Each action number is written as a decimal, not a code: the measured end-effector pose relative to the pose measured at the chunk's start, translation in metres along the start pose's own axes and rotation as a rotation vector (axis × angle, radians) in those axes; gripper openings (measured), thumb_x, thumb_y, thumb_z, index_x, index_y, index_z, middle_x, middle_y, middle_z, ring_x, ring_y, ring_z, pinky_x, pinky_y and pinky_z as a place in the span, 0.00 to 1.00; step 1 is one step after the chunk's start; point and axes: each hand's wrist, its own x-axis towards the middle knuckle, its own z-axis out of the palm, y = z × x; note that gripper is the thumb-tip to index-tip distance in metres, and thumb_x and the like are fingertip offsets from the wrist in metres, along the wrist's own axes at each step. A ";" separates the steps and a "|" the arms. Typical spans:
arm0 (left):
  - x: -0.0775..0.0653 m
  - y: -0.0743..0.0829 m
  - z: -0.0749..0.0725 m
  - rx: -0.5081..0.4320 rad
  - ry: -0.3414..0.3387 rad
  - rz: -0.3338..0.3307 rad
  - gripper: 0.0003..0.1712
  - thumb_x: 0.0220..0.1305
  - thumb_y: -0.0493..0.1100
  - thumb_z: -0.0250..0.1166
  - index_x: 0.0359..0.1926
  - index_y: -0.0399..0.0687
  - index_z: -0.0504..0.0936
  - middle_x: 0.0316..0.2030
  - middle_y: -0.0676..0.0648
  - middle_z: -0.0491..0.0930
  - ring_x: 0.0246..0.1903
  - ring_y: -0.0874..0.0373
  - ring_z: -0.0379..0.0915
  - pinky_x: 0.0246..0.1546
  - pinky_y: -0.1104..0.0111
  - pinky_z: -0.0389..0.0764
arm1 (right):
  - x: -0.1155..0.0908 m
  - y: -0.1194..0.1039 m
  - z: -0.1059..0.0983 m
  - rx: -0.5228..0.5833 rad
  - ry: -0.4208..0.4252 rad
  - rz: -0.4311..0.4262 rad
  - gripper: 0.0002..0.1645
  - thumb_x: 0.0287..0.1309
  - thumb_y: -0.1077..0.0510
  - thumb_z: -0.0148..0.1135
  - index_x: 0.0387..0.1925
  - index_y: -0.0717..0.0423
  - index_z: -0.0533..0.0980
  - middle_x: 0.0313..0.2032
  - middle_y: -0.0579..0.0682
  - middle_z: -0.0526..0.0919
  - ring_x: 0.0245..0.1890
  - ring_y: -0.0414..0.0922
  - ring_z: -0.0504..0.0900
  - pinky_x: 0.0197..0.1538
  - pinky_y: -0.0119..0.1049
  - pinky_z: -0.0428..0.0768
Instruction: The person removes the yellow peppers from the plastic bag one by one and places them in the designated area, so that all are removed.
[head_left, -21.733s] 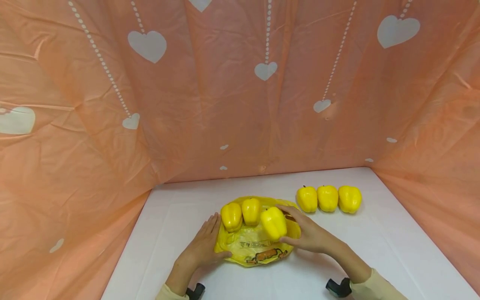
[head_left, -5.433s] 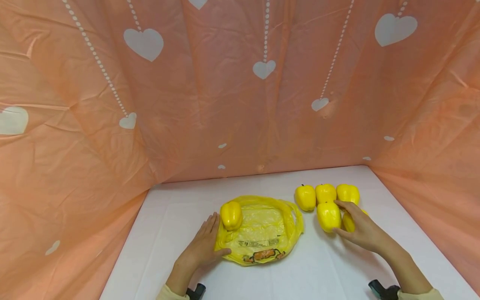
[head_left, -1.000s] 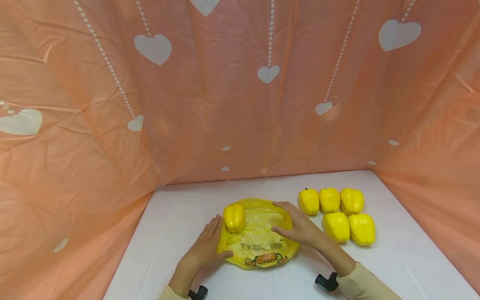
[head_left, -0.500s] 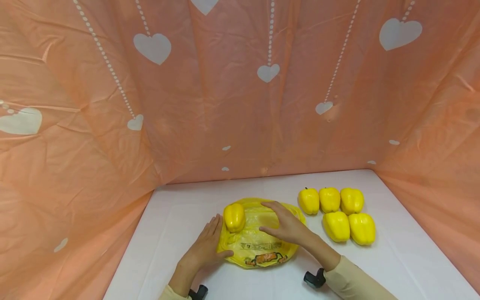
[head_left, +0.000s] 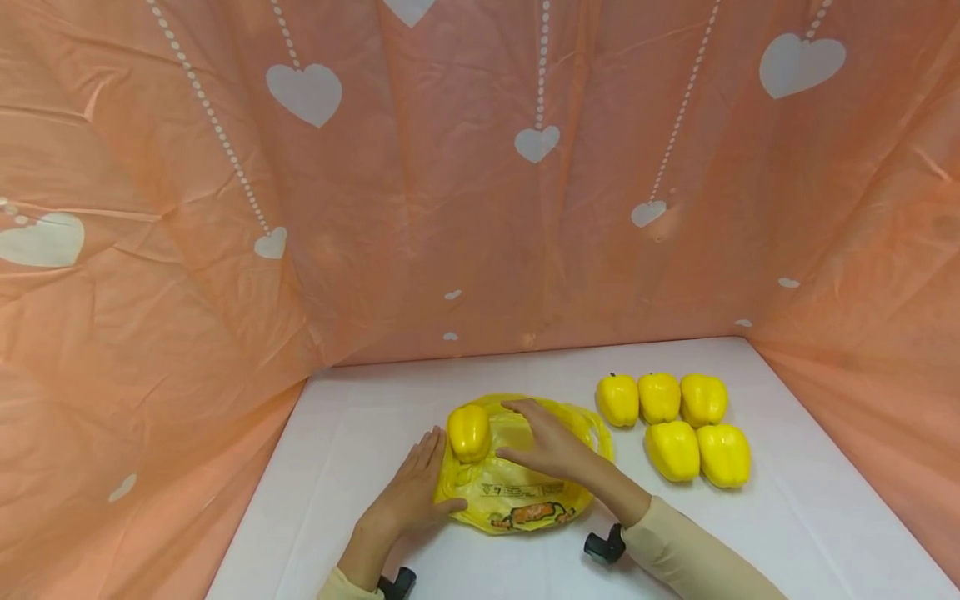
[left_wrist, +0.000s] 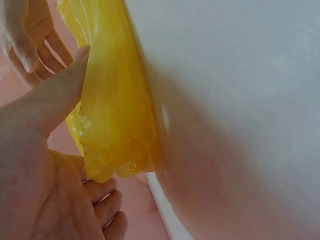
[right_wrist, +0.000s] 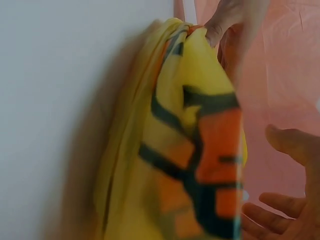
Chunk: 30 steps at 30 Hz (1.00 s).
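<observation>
A yellow plastic bag [head_left: 517,487] with printed markings lies on the white table, its sides bunched up. One yellow bell pepper [head_left: 469,434] sits at its left end. My left hand [head_left: 408,492] rests against the bag's left side, fingers straight, the thumb touching its near edge. In the left wrist view that thumb lies along the yellow plastic [left_wrist: 117,100]. My right hand [head_left: 547,442] hovers over the bag with fingers and thumb spread, just right of the pepper and apart from it. The right wrist view shows the same hand [right_wrist: 295,185] holding nothing beyond the printed bag side [right_wrist: 200,150].
Several yellow bell peppers stand in two rows right of the bag: a back row with a stemmed pepper [head_left: 618,400], and a front row with another pepper [head_left: 672,452]. A peach curtain [head_left: 450,208] with white hearts encloses the table [head_left: 795,500] at the back and sides.
Earlier, peppers left the bag one by one for the rows at right. In the last second my right hand moves left over the bag toward the remaining pepper; my left hand stays put.
</observation>
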 end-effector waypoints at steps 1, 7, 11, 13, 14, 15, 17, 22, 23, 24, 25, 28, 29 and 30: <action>0.000 0.000 0.000 0.002 -0.002 0.000 0.65 0.65 0.60 0.76 0.83 0.28 0.49 0.84 0.30 0.44 0.84 0.36 0.42 0.84 0.45 0.48 | 0.002 -0.001 0.001 -0.001 -0.004 0.006 0.48 0.65 0.43 0.77 0.78 0.57 0.68 0.77 0.61 0.69 0.76 0.64 0.69 0.75 0.66 0.72; 0.000 0.001 -0.001 0.005 0.001 0.001 0.65 0.66 0.60 0.76 0.83 0.27 0.49 0.84 0.30 0.44 0.84 0.36 0.42 0.84 0.46 0.48 | 0.012 -0.004 0.008 0.008 -0.023 0.035 0.50 0.65 0.43 0.77 0.79 0.58 0.66 0.77 0.61 0.68 0.76 0.64 0.69 0.75 0.65 0.72; 0.000 0.002 -0.002 0.001 0.000 0.001 0.65 0.65 0.59 0.77 0.83 0.27 0.50 0.84 0.29 0.45 0.84 0.36 0.42 0.84 0.45 0.48 | 0.018 -0.006 0.013 0.008 -0.039 0.042 0.51 0.65 0.42 0.77 0.79 0.59 0.66 0.77 0.62 0.68 0.76 0.63 0.69 0.75 0.64 0.72; 0.000 0.002 -0.002 -0.003 0.000 0.000 0.64 0.65 0.59 0.77 0.83 0.27 0.50 0.84 0.29 0.45 0.84 0.36 0.42 0.84 0.45 0.48 | 0.022 -0.006 0.015 0.010 -0.043 0.043 0.51 0.64 0.43 0.77 0.78 0.61 0.66 0.77 0.63 0.68 0.75 0.64 0.70 0.75 0.64 0.72; 0.000 0.002 -0.002 -0.005 -0.001 -0.001 0.65 0.65 0.58 0.77 0.83 0.27 0.50 0.84 0.29 0.45 0.84 0.36 0.42 0.84 0.45 0.48 | 0.024 -0.006 0.016 0.012 -0.044 0.040 0.51 0.64 0.43 0.77 0.78 0.62 0.66 0.77 0.63 0.69 0.75 0.64 0.70 0.75 0.64 0.73; 0.000 0.002 -0.003 -0.007 -0.001 -0.003 0.65 0.65 0.58 0.77 0.83 0.27 0.50 0.84 0.29 0.45 0.84 0.36 0.42 0.84 0.45 0.48 | 0.026 -0.007 0.017 0.009 -0.046 0.042 0.51 0.64 0.43 0.78 0.78 0.62 0.66 0.76 0.63 0.69 0.75 0.64 0.70 0.75 0.64 0.73; 0.000 0.001 -0.003 -0.006 -0.003 -0.003 0.65 0.65 0.59 0.77 0.83 0.27 0.50 0.84 0.29 0.45 0.84 0.36 0.42 0.84 0.45 0.48 | 0.029 -0.007 0.019 0.006 -0.051 0.047 0.52 0.63 0.43 0.78 0.78 0.61 0.66 0.76 0.63 0.69 0.74 0.63 0.71 0.75 0.63 0.73; 0.000 0.001 -0.003 -0.001 -0.010 0.000 0.65 0.66 0.60 0.76 0.83 0.28 0.49 0.84 0.30 0.44 0.84 0.36 0.42 0.84 0.46 0.47 | 0.035 -0.007 0.024 0.010 -0.050 0.042 0.52 0.62 0.43 0.79 0.77 0.63 0.66 0.75 0.64 0.70 0.74 0.64 0.72 0.75 0.63 0.73; 0.000 0.001 -0.003 -0.001 -0.010 0.000 0.65 0.66 0.60 0.76 0.83 0.28 0.49 0.84 0.30 0.44 0.84 0.36 0.42 0.84 0.46 0.48 | 0.036 -0.007 0.025 0.012 -0.048 0.039 0.52 0.62 0.44 0.79 0.77 0.63 0.66 0.75 0.64 0.70 0.73 0.64 0.72 0.74 0.63 0.73; 0.000 0.001 -0.003 -0.003 -0.010 -0.001 0.65 0.66 0.60 0.76 0.83 0.28 0.49 0.84 0.30 0.44 0.84 0.36 0.42 0.84 0.45 0.48 | 0.037 -0.007 0.026 0.015 -0.047 0.035 0.51 0.62 0.44 0.79 0.77 0.64 0.67 0.74 0.65 0.70 0.72 0.64 0.73 0.74 0.63 0.74; 0.000 0.001 -0.003 -0.005 -0.009 -0.001 0.65 0.66 0.60 0.76 0.83 0.27 0.49 0.84 0.30 0.44 0.84 0.36 0.42 0.84 0.45 0.48 | 0.038 -0.007 0.027 0.010 -0.048 0.036 0.51 0.62 0.44 0.79 0.76 0.63 0.67 0.74 0.64 0.71 0.72 0.63 0.73 0.74 0.62 0.74; -0.001 0.002 -0.003 -0.009 -0.009 -0.004 0.65 0.65 0.60 0.76 0.83 0.27 0.50 0.84 0.30 0.44 0.84 0.36 0.42 0.84 0.45 0.48 | 0.040 -0.008 0.029 0.016 -0.056 0.038 0.51 0.62 0.44 0.79 0.76 0.63 0.67 0.74 0.64 0.72 0.70 0.62 0.75 0.73 0.61 0.75; -0.001 0.002 -0.003 -0.008 -0.009 -0.006 0.65 0.65 0.60 0.76 0.83 0.27 0.50 0.84 0.30 0.44 0.84 0.36 0.42 0.84 0.45 0.48 | 0.041 -0.009 0.030 0.020 -0.057 0.039 0.51 0.62 0.44 0.80 0.76 0.63 0.67 0.73 0.64 0.72 0.70 0.62 0.75 0.73 0.61 0.75; -0.001 0.002 -0.003 -0.009 -0.009 -0.008 0.65 0.65 0.60 0.77 0.83 0.27 0.50 0.84 0.30 0.44 0.84 0.36 0.42 0.84 0.45 0.48 | 0.041 -0.010 0.030 0.020 -0.062 0.043 0.51 0.62 0.44 0.79 0.76 0.63 0.67 0.73 0.64 0.72 0.70 0.62 0.75 0.73 0.61 0.75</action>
